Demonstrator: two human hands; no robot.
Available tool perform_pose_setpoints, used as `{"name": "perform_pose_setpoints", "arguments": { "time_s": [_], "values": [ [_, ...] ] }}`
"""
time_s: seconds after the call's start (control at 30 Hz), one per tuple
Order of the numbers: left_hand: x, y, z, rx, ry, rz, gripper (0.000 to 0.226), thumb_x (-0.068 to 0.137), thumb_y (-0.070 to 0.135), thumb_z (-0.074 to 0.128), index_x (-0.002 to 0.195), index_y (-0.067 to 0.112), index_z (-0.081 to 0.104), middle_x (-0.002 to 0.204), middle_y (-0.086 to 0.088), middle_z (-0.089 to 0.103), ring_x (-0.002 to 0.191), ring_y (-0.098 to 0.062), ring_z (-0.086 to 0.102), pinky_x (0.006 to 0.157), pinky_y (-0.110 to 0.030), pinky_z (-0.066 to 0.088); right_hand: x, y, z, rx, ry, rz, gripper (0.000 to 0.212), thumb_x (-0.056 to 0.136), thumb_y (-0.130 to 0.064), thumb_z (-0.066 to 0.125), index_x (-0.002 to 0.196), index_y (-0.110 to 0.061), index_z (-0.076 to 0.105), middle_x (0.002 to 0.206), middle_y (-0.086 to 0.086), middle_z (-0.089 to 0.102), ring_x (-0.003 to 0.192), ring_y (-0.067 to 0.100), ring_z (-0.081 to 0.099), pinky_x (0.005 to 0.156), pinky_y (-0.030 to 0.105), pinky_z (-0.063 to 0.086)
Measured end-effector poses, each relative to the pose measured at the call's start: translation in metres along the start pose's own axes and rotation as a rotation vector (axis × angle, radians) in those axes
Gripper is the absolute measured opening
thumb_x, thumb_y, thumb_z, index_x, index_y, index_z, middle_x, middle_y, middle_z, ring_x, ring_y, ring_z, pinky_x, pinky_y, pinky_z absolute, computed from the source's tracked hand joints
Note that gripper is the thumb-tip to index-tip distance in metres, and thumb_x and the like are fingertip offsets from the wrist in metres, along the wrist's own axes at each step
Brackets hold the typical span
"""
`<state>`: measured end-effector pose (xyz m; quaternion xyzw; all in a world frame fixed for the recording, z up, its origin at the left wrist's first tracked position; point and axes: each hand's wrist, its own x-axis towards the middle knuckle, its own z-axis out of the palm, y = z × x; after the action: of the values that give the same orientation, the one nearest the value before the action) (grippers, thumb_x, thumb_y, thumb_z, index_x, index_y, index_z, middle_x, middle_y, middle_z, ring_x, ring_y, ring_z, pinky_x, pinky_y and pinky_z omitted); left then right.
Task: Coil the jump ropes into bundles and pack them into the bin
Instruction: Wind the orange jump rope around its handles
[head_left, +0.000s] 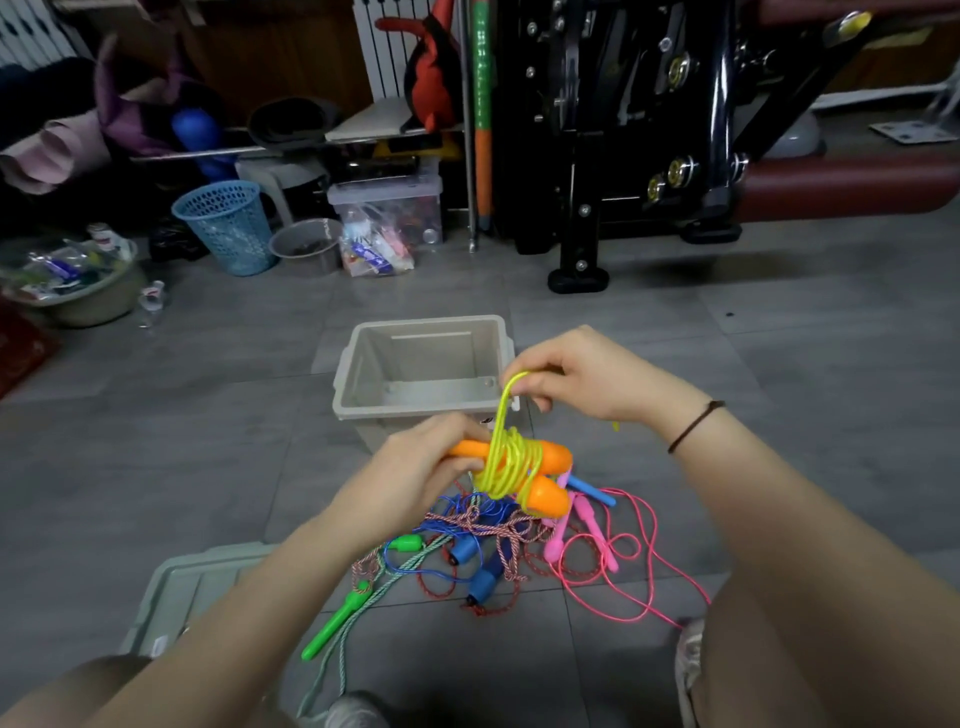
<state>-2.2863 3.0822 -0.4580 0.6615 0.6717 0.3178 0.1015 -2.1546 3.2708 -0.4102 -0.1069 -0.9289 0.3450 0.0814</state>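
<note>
My left hand (415, 467) grips two orange handles (550, 496) held side by side, with a yellow-green rope (511, 460) wound around them in several turns. A loop of that rope rises to my right hand (582, 376), which pinches it just above the bundle. Right behind the hands, the grey bin (358, 358) stands on the floor with nothing inside. Below the bundle lies a tangle of other jump ropes: a pink one (628, 571), a blue one (485, 577), a green-handled one (335, 621) and a red-and-white braided one (511, 532).
The bin's grey lid (182, 587) lies on the floor at lower left. Further back stand a blue mesh basket (228, 226), a metal bowl (306, 247), a clear storage box (387, 205) and a basin of clutter (88, 301). A black exercise machine (623, 156) fills the back right.
</note>
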Motion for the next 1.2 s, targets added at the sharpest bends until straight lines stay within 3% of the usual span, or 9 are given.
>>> {"name": "perform_pose_setpoints", "arguments": {
  "time_s": [0.2,0.3,0.4,0.53,0.63,0.73,0.87,1.03,1.2],
  "values": [
    [-0.018,0.035,-0.021,-0.404,0.158,-0.036,0.015,0.085,0.034,0.057,0.099,0.04,0.056,0.08,0.015,0.062,0.066,0.0,0.055,0.06,-0.018,0.045,0.0,-0.008,0.015,0.343,-0.127,-0.006,0.017,0.091,-0.002,0.056,0.093,-0.014,0.067,0.073,0.014,0.062,0.064,0.001,0.054,0.07,0.014,0.046],
    [-0.01,0.037,-0.028,-0.78,0.447,-0.214,0.009,0.089,0.018,0.056,0.095,0.025,0.056,0.059,0.002,0.057,0.05,-0.008,0.048,0.046,-0.018,0.039,0.008,-0.003,0.019,0.296,-0.058,0.112,0.025,0.09,0.009,0.05,0.107,-0.006,0.061,0.07,-0.01,0.061,0.059,-0.005,0.053,0.075,0.016,0.05],
    [0.004,0.023,-0.044,-0.971,0.749,-0.348,0.009,0.098,0.008,0.044,0.096,0.014,0.051,0.057,0.007,0.055,0.049,-0.007,0.045,0.044,-0.017,0.036,0.012,-0.011,0.025,0.382,-0.057,0.081,0.027,0.098,-0.002,0.041,0.095,-0.018,0.062,0.055,-0.007,0.051,0.045,0.001,0.045,0.052,0.013,0.042],
    [0.008,0.0,-0.048,-0.874,0.938,-0.479,0.006,0.098,0.012,0.048,0.095,0.014,0.053,0.068,0.0,0.056,0.051,-0.007,0.048,0.047,-0.02,0.039,0.014,-0.023,0.037,0.415,-0.068,0.111,0.024,0.099,-0.011,0.041,0.094,-0.021,0.062,0.062,0.001,0.058,0.044,0.01,0.046,0.049,0.028,0.051],
    [0.006,-0.013,-0.045,-0.538,0.988,-0.596,0.004,0.095,0.018,0.054,0.098,0.016,0.054,0.07,-0.002,0.059,0.049,-0.006,0.053,0.052,-0.026,0.045,0.012,-0.031,0.043,0.19,0.005,0.09,0.019,0.097,-0.02,0.048,0.094,-0.017,0.067,0.07,0.001,0.071,0.044,0.016,0.059,0.058,0.029,0.053],
    [0.002,-0.018,-0.046,-0.009,0.856,-0.604,0.014,0.091,0.023,0.06,0.103,0.016,0.059,0.074,0.002,0.063,0.063,-0.014,0.058,0.064,-0.024,0.041,0.009,-0.032,0.046,-0.09,0.124,-0.034,0.025,0.095,-0.027,0.051,0.089,-0.012,0.07,0.064,0.011,0.07,0.046,0.013,0.061,0.063,0.026,0.053],
    [0.004,-0.018,-0.026,0.183,0.477,-0.389,0.018,0.089,0.02,0.064,0.104,0.013,0.061,0.09,-0.003,0.067,0.079,-0.021,0.06,0.07,-0.027,0.042,0.002,-0.027,0.043,-0.288,0.228,-0.27,0.041,0.087,-0.045,0.043,0.089,-0.019,0.075,0.071,0.003,0.07,0.059,0.016,0.062,0.058,0.03,0.052],
    [0.008,-0.011,-0.014,0.011,0.086,-0.044,0.014,0.085,0.027,0.064,0.098,0.023,0.062,0.09,0.011,0.061,0.084,0.002,0.054,0.074,-0.019,0.042,-0.002,-0.009,0.026,-0.094,0.289,-0.32,0.027,0.076,-0.043,0.062,0.079,-0.02,0.077,0.087,-0.005,0.068,0.081,-0.006,0.046,0.081,0.01,0.035],
    [0.005,0.009,-0.004,-0.468,0.129,-0.139,0.009,0.081,0.035,0.061,0.089,0.039,0.06,0.099,0.0,0.054,0.091,-0.018,0.055,0.083,-0.04,0.048,-0.009,-0.008,0.029,0.376,0.164,-0.103,0.01,0.079,-0.017,0.07,0.088,-0.02,0.072,0.108,-0.011,0.063,0.105,0.002,0.058,0.095,0.018,0.043]
  ]
}}
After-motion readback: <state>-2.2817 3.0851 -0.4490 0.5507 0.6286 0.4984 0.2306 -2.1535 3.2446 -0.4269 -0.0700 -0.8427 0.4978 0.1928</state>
